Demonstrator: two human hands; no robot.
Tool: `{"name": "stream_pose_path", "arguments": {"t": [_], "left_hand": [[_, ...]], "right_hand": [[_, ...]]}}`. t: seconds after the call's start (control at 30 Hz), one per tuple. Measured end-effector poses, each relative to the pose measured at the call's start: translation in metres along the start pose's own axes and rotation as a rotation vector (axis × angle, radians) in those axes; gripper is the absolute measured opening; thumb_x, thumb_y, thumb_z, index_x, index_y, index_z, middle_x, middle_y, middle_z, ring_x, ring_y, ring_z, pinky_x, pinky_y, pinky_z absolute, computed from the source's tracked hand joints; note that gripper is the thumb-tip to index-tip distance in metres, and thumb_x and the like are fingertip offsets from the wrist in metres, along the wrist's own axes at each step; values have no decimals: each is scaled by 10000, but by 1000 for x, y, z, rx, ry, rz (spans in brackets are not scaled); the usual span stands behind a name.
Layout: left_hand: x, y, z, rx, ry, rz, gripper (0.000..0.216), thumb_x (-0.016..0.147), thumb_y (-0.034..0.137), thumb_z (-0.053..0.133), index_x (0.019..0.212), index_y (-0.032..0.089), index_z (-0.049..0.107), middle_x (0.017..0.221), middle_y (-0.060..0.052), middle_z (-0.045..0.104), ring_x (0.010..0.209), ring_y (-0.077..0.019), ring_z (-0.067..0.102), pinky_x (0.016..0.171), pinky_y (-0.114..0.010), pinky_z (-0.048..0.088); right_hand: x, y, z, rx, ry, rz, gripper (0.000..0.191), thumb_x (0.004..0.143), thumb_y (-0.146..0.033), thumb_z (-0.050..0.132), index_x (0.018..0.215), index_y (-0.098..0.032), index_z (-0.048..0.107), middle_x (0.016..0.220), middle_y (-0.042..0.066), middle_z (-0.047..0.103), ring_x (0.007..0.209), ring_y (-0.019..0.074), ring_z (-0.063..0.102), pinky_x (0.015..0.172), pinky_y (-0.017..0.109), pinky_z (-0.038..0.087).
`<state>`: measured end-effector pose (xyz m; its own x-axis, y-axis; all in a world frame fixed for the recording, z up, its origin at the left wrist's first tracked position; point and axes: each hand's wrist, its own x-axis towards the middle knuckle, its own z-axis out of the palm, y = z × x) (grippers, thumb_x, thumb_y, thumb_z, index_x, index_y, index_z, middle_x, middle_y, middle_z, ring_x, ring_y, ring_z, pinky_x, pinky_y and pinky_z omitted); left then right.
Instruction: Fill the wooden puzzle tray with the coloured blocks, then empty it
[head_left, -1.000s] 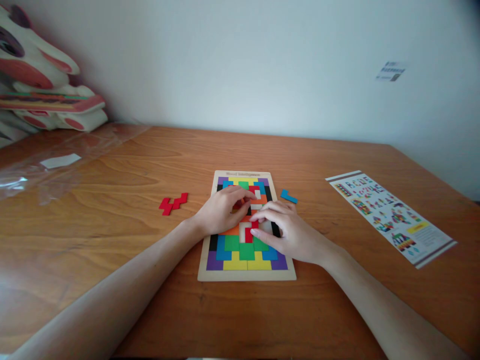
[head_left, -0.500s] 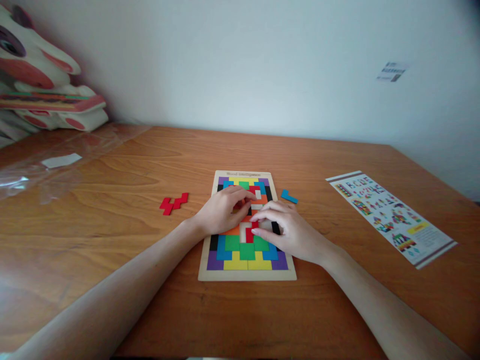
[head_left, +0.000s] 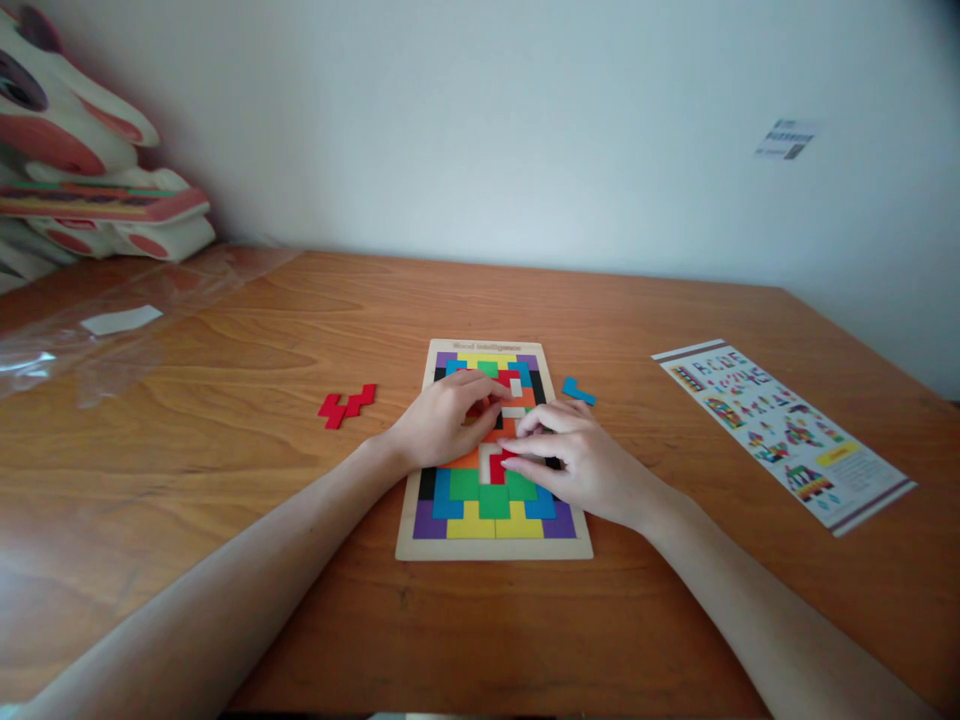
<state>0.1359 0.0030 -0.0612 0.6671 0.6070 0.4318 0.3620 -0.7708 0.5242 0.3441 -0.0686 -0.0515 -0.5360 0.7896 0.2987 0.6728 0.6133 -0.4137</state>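
A wooden puzzle board (head_left: 495,551) filled with colourful block pieces lies flat between my hands. My left hand (head_left: 450,420) rests over its upper left part, fingers curved and thumb apart from them, with no piece visibly held. With thumb and fingertips, my right hand (head_left: 574,452) grips a red puzzle piece (head_left: 496,468) at the board's middle, partly hidden by the fingers. Pale bare patches of the board show beside that piece and higher up. Green pieces (head_left: 493,500) sit just below it.
Joined-looking red pieces (head_left: 346,406) lie left of the board, and a blue L-shaped piece (head_left: 577,391) lies to its right. Farther right is a printed pattern sheet (head_left: 787,435). Clear plastic wrapping (head_left: 180,285) and a cow-like toy (head_left: 97,190) occupy the far left.
My right hand's fingers have shifted slightly and bent closer over the red piece. My left hand stays in place.
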Motion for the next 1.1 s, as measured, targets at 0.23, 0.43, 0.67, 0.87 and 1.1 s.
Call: {"name": "stream_pose_path", "arguments": {"t": [0.23,0.43,0.67,0.87,1.1], "left_hand": [[0,-5,-5,-72,-70,26,170,925,182,538,1040,170,663,995,-74,674,898,-171,629,844,-325,528],[-1,-8,-11,-105,-182,118,189,885,219,638,1067,193,685,1076,-85,648,1065,-219,607,951,-385,497],[-1,-8,-10,-81,-198,141,182,892,213,632,1060,183,698,1109,-96,641,1046,-219,607,956,-390,491],[-2,-7,-10,-75,-191,141,206,902,140,565,1058,176,695,1101,-97,635,1051,-219,601,960,-395,488],[-1,-7,-10,-86,-178,137,223,906,120,538,1057,178,691,1097,-101,632,1052,-217,606,948,-395,498]], "right_hand": [[0,-1,-2,85,-20,50,185,923,-339,665,1060,-237,736,984,59,678,963,205,628,909,398,475],[-1,2,0,111,12,52,159,893,-342,704,996,-221,718,993,54,709,978,206,642,899,381,488],[-2,5,-1,95,19,-39,118,898,-307,700,857,-218,766,933,41,687,873,173,626,840,362,478],[-2,4,-2,50,38,-97,146,907,-315,688,834,-223,774,887,39,694,847,175,621,833,376,471],[-2,4,-1,-24,29,-245,245,940,-359,634,1104,-225,757,956,78,652,906,197,600,842,379,493]]}}
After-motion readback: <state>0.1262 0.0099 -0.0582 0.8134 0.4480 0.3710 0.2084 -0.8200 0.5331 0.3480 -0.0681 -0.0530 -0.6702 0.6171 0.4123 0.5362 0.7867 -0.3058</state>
